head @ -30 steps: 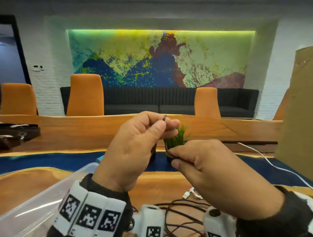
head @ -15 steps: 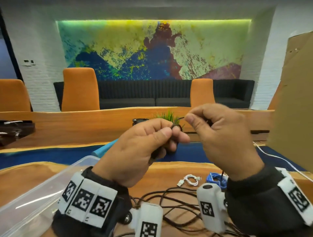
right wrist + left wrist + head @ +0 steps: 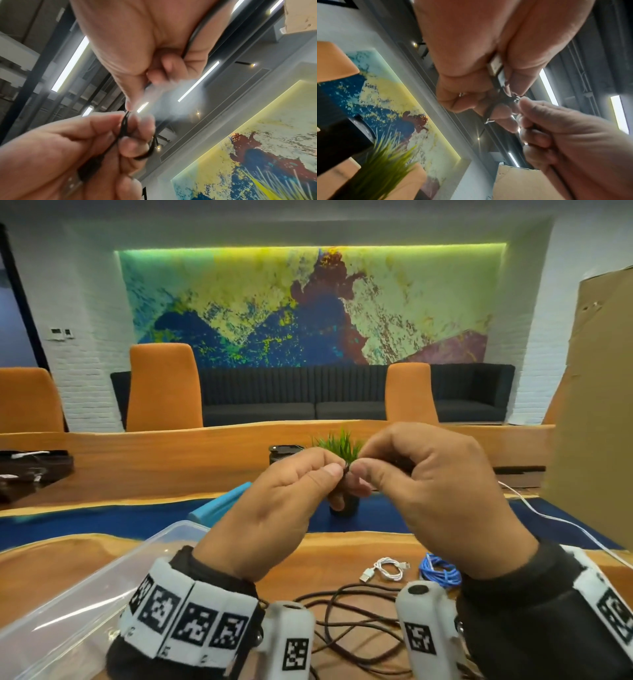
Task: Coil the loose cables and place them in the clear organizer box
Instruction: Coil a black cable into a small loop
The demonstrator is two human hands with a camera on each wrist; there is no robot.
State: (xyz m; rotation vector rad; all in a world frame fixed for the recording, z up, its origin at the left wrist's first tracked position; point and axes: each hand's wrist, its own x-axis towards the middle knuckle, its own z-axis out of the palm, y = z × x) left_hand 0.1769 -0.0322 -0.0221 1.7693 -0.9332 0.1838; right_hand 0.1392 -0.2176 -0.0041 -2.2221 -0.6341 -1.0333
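Nearest, at six o'clock on the desk [image 3: 342,549], the loose run of the dark cable [image 3: 346,607] lies in tangled loops between the wrists. At eight o'clock stands the clear organizer box [image 3: 102,587], with no cable visible inside it. At four o'clock sit a white cable [image 3: 385,570] and a blue cable [image 3: 440,571], already bundled. Raised above, at centre, the left hand [image 3: 274,508] pinches small turns of the dark cable and its plug between thumb and fingers, while the right hand [image 3: 435,491] pinches the next stretch against it, thumbs nearly touching. The turns look tight, so they may spring open if either pinch slackens, and the tangle below could snag and drag. Beyond at twelve o'clock, a small plant [image 3: 337,445].
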